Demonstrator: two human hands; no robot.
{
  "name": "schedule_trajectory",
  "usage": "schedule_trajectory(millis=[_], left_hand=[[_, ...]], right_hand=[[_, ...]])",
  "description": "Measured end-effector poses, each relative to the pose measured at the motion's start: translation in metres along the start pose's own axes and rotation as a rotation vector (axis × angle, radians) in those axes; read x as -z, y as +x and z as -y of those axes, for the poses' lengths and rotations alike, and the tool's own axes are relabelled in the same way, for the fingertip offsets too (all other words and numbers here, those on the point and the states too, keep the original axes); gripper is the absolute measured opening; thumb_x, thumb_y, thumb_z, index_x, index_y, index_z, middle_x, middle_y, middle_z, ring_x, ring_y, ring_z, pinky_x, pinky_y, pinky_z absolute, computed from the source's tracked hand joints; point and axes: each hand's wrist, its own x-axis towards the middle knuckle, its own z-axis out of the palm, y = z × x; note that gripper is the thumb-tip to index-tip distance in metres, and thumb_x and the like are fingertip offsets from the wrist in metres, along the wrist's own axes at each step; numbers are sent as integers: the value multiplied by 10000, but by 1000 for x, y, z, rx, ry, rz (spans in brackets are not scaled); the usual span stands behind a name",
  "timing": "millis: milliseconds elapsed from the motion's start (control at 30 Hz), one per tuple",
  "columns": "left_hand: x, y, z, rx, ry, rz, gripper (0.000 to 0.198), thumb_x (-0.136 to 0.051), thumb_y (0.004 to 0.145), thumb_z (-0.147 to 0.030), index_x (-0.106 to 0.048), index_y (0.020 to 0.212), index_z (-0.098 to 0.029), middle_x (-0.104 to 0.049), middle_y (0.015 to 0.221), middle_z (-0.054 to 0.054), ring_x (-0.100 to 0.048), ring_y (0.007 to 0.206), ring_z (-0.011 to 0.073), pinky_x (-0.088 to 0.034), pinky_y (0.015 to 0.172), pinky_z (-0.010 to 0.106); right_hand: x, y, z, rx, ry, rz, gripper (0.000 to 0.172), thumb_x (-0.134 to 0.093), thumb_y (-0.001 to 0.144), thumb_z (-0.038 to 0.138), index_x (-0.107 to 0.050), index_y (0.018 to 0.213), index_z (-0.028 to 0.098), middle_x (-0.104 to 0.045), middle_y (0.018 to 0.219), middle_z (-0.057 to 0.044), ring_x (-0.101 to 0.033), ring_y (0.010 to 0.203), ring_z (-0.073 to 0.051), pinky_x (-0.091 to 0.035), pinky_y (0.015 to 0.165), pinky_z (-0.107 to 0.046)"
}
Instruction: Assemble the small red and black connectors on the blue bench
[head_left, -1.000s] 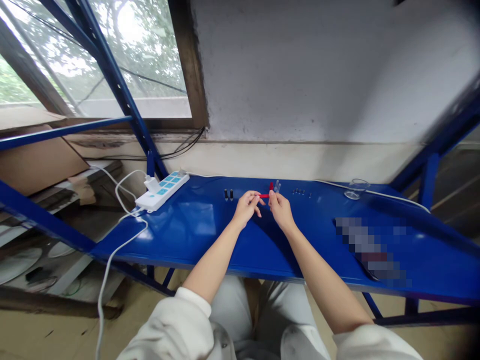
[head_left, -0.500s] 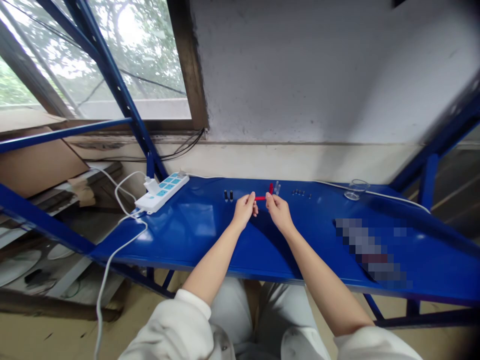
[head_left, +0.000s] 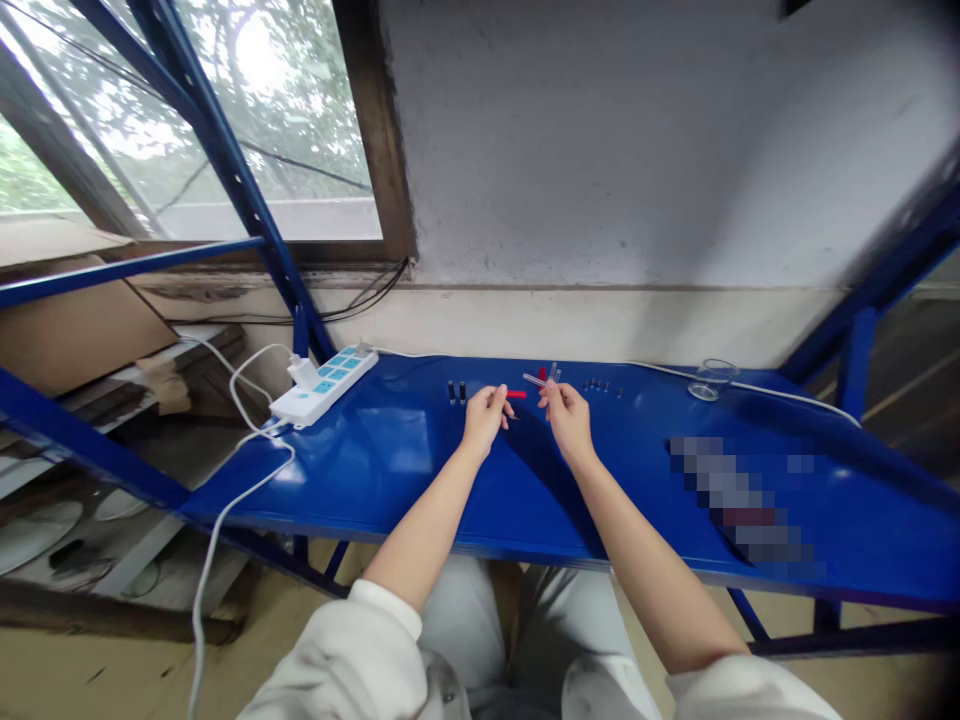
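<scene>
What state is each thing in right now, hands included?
Left hand: closed on the red tube.
Red tube: held, roughly level.
Right hand: pinching a clear tube.
Clear tube: held, slightly tilted.
Two black pieces: on the table, side by side, apart.
White plug: in the power strip.
Glass: appears upright.

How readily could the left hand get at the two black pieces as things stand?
Quite likely yes: the left hand is near the two black pieces, nothing visible between, though it holds a red piece.
</scene>
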Motion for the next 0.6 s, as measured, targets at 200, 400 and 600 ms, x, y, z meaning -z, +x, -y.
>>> schedule_trajectory(millis=[200,400,600], left_hand=[[-1,-1,0,-26,2,70,357,-473,775,-488,-515,709,-140,-524,542,-31,-433,348,36,-300,372,165],[1,-1,3,-89,30,20,372,-461,781,-492,-512,667,-142,-464,532,-44,-410,353,35,-301,368,171],[2,-1,3,-123,106,-19,325,-464,793,-426,-557,669,-140,-503,547,-29,-435,442,51,-347,456,177]], right_hand=[[-4,-1,1,-73,35,259,324,-490,736,469,-577,745,156,-561,622,-3,-459,508,-94,-372,505,-225],[-6,-4,4,-119,43,401,249,-510,720,400,-560,722,156,-527,597,22,-438,470,-73,-353,468,-210],[-6,-6,3,-129,41,526,208,-515,713,356,-557,744,155,-497,545,42,-415,429,-61,-336,447,-201]])
